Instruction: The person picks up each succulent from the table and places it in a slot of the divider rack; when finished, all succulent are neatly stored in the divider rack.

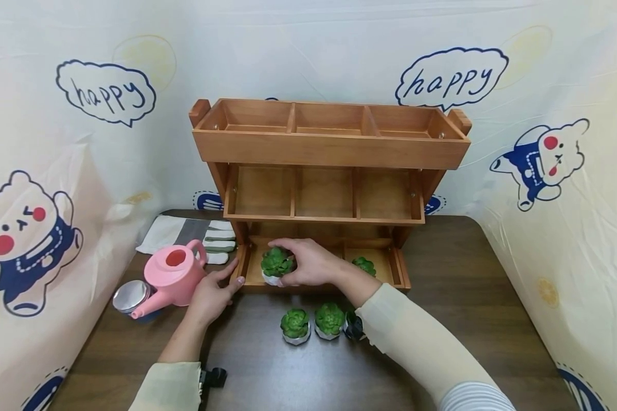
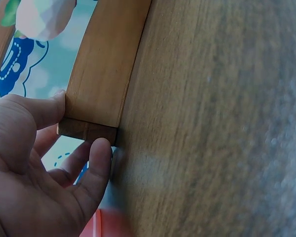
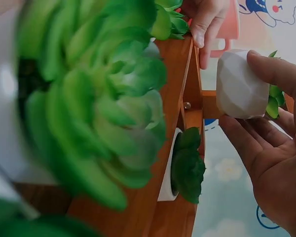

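One white-potted succulent [image 1: 276, 262] is pinched in the right hand [image 1: 312, 262]; one wooden shelf [image 1: 331, 150] is touched at its lower left corner by the left hand [image 1: 211, 294], fingers spread.

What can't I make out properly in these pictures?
- Head: the right side of the held white pot, behind the right hand.
- Head: the pot of the succulent in the bottom-right compartment, behind the right arm.
- Head: part of the silver-lidded container, behind the pink watering can.
- Right wrist: the pot of the nearest succulent, blurred, cut off by the left edge.
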